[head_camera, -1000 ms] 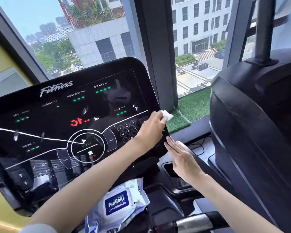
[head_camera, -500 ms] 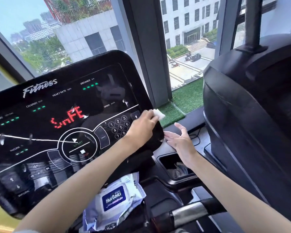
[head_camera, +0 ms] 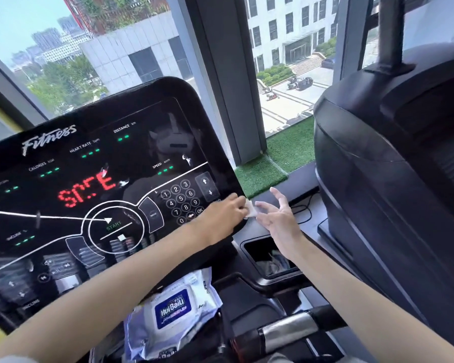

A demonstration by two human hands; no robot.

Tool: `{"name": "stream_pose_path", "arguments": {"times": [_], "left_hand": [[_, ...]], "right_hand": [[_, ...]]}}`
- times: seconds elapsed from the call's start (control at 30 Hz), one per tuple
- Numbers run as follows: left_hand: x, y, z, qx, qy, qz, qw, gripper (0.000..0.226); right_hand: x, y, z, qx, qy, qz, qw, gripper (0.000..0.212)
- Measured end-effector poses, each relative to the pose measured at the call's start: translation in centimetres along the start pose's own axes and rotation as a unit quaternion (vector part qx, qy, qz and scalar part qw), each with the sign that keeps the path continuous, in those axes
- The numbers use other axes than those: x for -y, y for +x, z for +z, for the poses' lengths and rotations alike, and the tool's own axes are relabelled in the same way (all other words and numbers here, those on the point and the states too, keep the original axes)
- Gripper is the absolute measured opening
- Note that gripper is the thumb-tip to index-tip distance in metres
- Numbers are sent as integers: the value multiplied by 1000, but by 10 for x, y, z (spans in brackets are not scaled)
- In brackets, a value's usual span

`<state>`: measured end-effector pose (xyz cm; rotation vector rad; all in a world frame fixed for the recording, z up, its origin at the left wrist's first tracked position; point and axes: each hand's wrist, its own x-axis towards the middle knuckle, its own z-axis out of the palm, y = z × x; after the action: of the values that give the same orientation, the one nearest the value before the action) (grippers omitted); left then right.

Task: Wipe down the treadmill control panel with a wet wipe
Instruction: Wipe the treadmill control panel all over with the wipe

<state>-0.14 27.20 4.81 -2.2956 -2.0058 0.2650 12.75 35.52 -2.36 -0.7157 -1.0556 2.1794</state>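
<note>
Left hand [head_camera: 224,214]: we pinch the wet wipe [head_camera: 250,209] against the lower right edge of the control panel [head_camera: 95,184], centre of the frame.
Right hand [head_camera: 278,218]: fingers spread wide, empty, just right of the wipe.
Wipe pack [head_camera: 168,314]: bottom centre, below the panel.

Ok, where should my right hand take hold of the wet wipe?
Pinch the white corner of the wet wipe that sticks out past the left hand, coming from its right. The open right hand already faces that free edge; the rest is bunched under the fingers.
</note>
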Motion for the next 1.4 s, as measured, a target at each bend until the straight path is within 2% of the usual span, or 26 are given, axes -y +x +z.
{"name": "stream_pose_path", "arguments": {"times": [0.13, 0.23, 0.3, 0.43, 0.53, 0.57, 0.63, 0.7, 0.73, 0.83, 1.0, 1.1, 1.17, 1.23, 1.33, 1.4], "left_hand": [[9, 10, -5, -22, 25, -31, 999, 44], [10, -5, 5, 55, 44, 74, 995, 39], [12, -9, 4, 84, 51, 98, 990, 34], [4, -1, 4, 28, 59, 57, 996, 20], [-1, -9, 12, 99, 66, 64, 991, 18], [1, -11, 11, 104, 66, 68, 990, 17], [7, -7, 6, 66, 77, 74, 992, 13], [5, -3, 3, 30, 59, 66, 996, 14], [4, -1, 4, 39, 57, 68, 995, 15], [0, -6, 6, 137, 61, 72, 986, 18], [2, 6, -9, 49, 43, 35, 997, 27], [4, -5, 0, 117, 48, 51, 991, 30], [14, -19, 3, 164, 0, 20, 986, 47], [21, -23, 3, 150, -41, -26, 988, 60], [6, -9, 1, 78, -30, -15, 996, 50], [1, -4, 4, 57, -33, 0, 998, 46]], "right_hand": [[-4, 3, 5, 0, -44, -6, 999, 67], [-4, 8, 1, -11, -85, -6, 996, 66], [-3, 10, -2, -16, -116, -11, 993, 67], [-2, 10, 1, -4, -147, -14, 989, 64], [-3, 13, 0, -8, -158, -17, 987, 71], [-3, 14, -1, -9, -161, -18, 987, 72], [-2, 15, 0, -9, -169, -20, 985, 70], [0, 14, 2, -6, -178, -22, 984, 68], [0, 14, 1, -7, -183, -24, 983, 69], [1, 15, -1, -8, -185, -28, 982, 74], [3, 14, 1, 1, -192, -28, 981, 66], [2, 15, 1, -2, -188, -33, 982, 70], [2, 17, 1, -4, -193, -36, 981, 71], [1, 17, 2, -7, -194, -41, 980, 70], [-4, 15, 5, -13, -195, -50, 979, 63], [-5, 12, 5, -15, -191, -53, 980, 59]]}}
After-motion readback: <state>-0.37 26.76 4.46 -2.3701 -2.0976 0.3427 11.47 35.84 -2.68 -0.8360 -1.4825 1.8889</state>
